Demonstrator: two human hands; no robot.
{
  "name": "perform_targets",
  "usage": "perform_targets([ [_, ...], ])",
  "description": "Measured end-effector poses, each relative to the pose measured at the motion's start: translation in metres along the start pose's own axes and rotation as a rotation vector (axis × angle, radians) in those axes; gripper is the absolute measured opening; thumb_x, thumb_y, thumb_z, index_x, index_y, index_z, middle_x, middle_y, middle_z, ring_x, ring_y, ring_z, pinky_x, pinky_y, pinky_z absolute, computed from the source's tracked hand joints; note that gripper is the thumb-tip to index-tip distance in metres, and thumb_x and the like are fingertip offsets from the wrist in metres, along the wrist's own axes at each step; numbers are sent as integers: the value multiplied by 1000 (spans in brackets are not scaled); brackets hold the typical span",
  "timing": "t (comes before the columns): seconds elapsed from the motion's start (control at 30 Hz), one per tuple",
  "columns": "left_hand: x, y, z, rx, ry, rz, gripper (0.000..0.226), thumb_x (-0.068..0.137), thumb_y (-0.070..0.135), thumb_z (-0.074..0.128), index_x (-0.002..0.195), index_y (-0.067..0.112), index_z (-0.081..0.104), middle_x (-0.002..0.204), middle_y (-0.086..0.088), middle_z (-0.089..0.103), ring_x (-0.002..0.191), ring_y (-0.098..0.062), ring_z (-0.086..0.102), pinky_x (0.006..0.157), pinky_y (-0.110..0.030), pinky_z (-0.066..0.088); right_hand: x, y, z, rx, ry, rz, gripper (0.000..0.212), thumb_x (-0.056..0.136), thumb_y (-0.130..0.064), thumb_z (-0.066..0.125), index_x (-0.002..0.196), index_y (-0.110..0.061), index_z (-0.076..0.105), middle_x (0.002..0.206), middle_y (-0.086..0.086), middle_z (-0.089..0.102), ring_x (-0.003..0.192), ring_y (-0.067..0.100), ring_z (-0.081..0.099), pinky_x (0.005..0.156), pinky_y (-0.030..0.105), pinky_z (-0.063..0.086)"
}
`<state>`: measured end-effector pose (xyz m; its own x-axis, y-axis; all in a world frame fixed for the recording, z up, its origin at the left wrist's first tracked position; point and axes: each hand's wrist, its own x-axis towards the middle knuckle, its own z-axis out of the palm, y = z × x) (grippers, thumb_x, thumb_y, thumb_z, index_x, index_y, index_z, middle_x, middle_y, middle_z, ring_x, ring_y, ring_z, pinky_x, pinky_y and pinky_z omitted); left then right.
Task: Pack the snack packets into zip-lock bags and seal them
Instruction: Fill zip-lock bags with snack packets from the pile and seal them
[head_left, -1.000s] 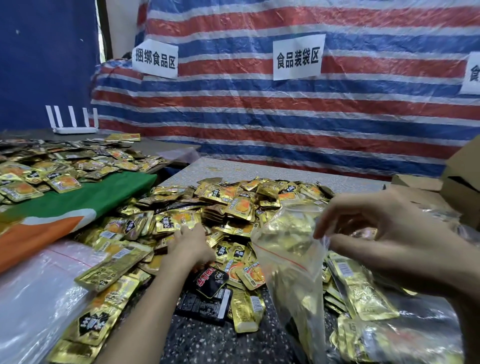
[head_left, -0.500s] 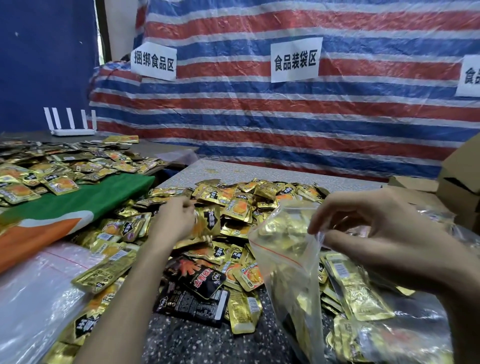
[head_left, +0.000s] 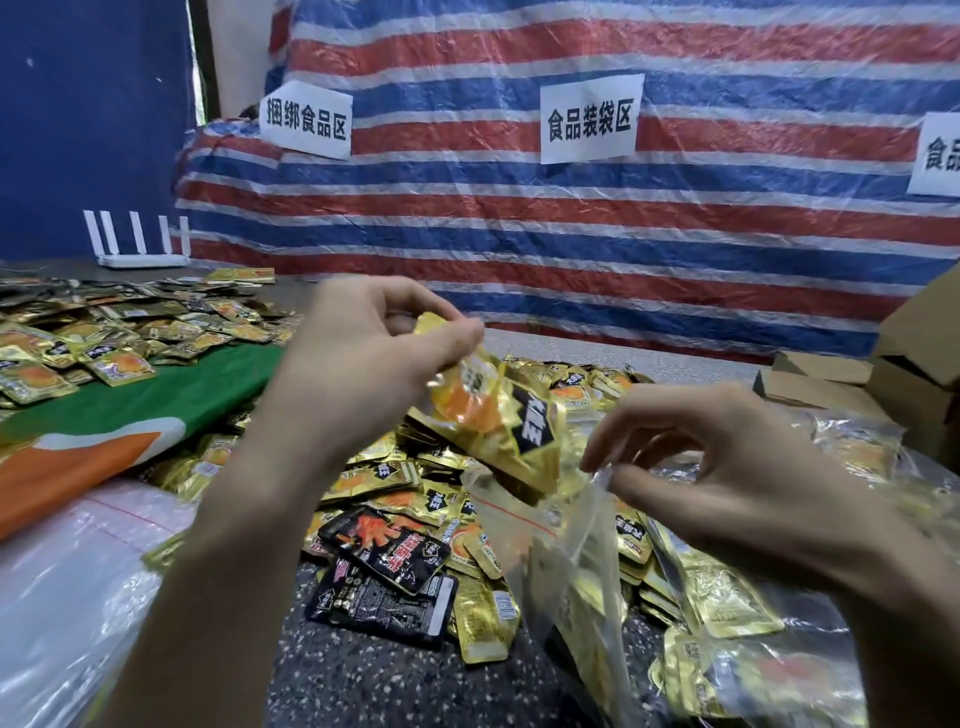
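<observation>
My left hand (head_left: 363, 358) pinches the top edges of gold snack packets (head_left: 498, 415), which hang in the air with their lower ends at the mouth of a clear zip-lock bag (head_left: 566, 566). My right hand (head_left: 727, 467) pinches the bag's open rim at the right and holds it up. A red line runs below the bag's mouth, and gold packets show through its lower part. Beneath both hands a heap of gold packets (head_left: 415, 483) covers the speckled table (head_left: 374, 675), with two black packets (head_left: 384, 571) at its near edge.
A stack of clear bags (head_left: 67, 587) lies at the near left beside a green and orange cloth (head_left: 119, 421). More gold packets (head_left: 104, 332) cover the left table, with a white router (head_left: 140, 244) behind. Cardboard boxes (head_left: 914, 374) stand at the right. Filled bags (head_left: 779, 675) lie at the near right.
My left hand has lifted gold packets off the heap and carried them up and to the right, to the bag's mouth. My right hand has kept hold of the bag's rim.
</observation>
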<state>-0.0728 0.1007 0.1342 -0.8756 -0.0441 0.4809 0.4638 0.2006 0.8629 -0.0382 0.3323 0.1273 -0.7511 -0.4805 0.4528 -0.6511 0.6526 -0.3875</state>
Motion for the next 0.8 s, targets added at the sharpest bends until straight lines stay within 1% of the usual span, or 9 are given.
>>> perform_targets([
  [0.17, -5, -9, 30, 264, 8, -17, 12, 86, 30, 75, 78, 24, 69, 68, 1, 72, 53, -13, 68, 52, -33, 56, 1, -4, 9, -30, 48, -33, 18, 83, -10, 70, 83, -28, 76, 80, -18, 71, 82, 5, 68, 70, 28, 54],
  [0.27, -7, -18, 49, 463, 8, -6, 19, 88, 38, 69, 78, 24, 62, 71, 5, 65, 64, -12, 62, 54, -29, 46, 3, -9, 14, -10, 50, -60, 14, 81, -16, 67, 83, -27, 76, 78, -17, 70, 80, 7, 68, 70, 29, 55],
  [0.37, -12, -21, 69, 443, -63, -21, 23, 96, 42, 57, 87, 21, 57, 77, 4, 62, 78, -17, 62, 62, -34, 39, 5, -11, 15, 9, 43, -82, 17, 78, -11, 65, 81, -24, 75, 76, -14, 70, 75, 11, 67, 68, 32, 54],
  [0.47, -11, -19, 69, 396, -206, -55, 45, 99, 58, 37, 92, 18, 56, 83, -2, 66, 83, -23, 66, 77, -38, 49, 2, -5, 8, 19, 71, -53, 16, 81, -4, 70, 81, -20, 75, 74, -10, 71, 73, 12, 68, 68, 34, 54],
  [0.53, -7, -15, 53, 387, -388, -22, 63, 95, 69, 29, 85, 17, 62, 70, -1, 72, 72, -17, 69, 78, -45, 55, 0, -1, 3, 1, 51, -13, 9, 80, -13, 68, 78, -20, 74, 74, -7, 71, 74, 13, 68, 69, 36, 55],
  [0.6, -4, -12, 33, 432, -561, 36, 73, 89, 76, 25, 85, 18, 68, 70, 6, 73, 69, -8, 68, 77, -40, 54, 0, 1, 0, -12, 11, 27, 9, 75, -20, 62, 75, -19, 71, 73, -5, 69, 74, 13, 66, 71, 39, 56],
  [0.67, 3, -16, 16, 434, -588, 95, 57, 94, 64, 35, 88, 22, 72, 78, 10, 74, 75, -5, 67, 78, -39, 53, 1, 1, -3, -4, 7, 54, 14, 70, -25, 54, 71, -18, 66, 71, -4, 65, 73, 14, 63, 70, 43, 55],
  [0.73, 10, -23, 7, 450, -527, 185, 21, 99, 37, 54, 94, 28, 72, 90, 21, 70, 87, 1, 63, 80, -35, 52, 2, 1, -4, 14, 13, 58, 19, 67, -28, 49, 69, -16, 64, 71, -2, 64, 74, 15, 61, 67, 41, 52],
  [0.8, 15, -30, 3, 416, -575, 163, 24, 94, 11, 62, 101, 33, 70, 104, 29, 65, 100, 5, 60, 89, -32, 52, 2, 2, -4, 33, -1, 54, 17, 64, -20, 46, 67, -16, 62, 72, 1, 64, 74, 18, 59, 66, 43, 48],
])
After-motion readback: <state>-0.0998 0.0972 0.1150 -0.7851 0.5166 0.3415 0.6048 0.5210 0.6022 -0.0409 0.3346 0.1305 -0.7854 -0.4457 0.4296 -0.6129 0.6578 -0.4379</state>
